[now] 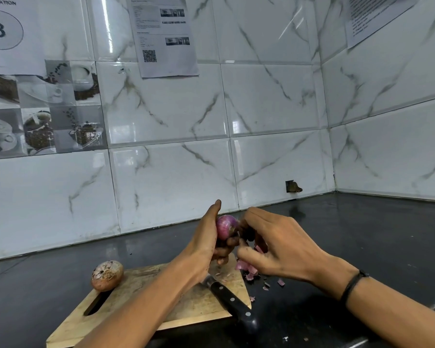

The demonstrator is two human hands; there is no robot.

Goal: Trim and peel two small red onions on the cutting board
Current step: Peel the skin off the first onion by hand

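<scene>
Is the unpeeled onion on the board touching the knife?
Apart. The head view shows bare cutting board between the unpeeled onion and the knife.

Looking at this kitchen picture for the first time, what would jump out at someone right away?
The two hands in the centre: the left hand grips a small purple-red onion by the wooden cutting board while the right hand pinches at its skin. Next, the brown-skinned unpeeled onion on the board's far left corner and the black-handled knife lying near its right edge.
</scene>
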